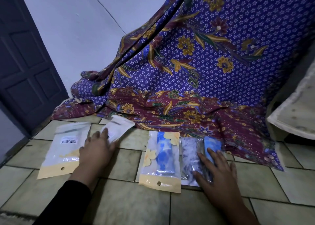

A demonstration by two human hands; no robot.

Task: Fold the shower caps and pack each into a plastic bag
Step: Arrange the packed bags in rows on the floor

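**Packets laid out on the floor, one loose bag being reached for**

A pale tiled floor (127, 206) is seen from above, with a purple and maroon flowered batik cloth (204, 71) draped behind it and a dark panelled door (22, 63) at the far left.

The left hand (97, 150) is stretched forward with its fingers straight and close together. Its fingertips lie at the near edge of a small white plastic bag (119, 126), which is blurred; a grip on it cannot be confirmed. Just left of that hand lies a clear barcode-labelled plastic bag (66, 149) with a yellow hanging strip; its contents cannot be made out.

A packed blue-and-yellow flowered bag (161, 160) lies in the middle. Touching its right side is a grey-white crinkled packet (189, 153), and beside that a bright blue folded packet (211, 146). The right hand (217, 172) is laid flat across these two, fingers spread apart and straight, nothing clamped.

Most caps appear to be packed already. Several risks are judged from here:

- The thin white bag could be pushed away instead of lifted, since it is met by flat fingertips on smooth tile.
- The two packets under the right hand could be slid onto the cloth edge or shuffled against the flowered bag if weight is shifted.
- A folded cap could spring open if its bag is left unsealed.
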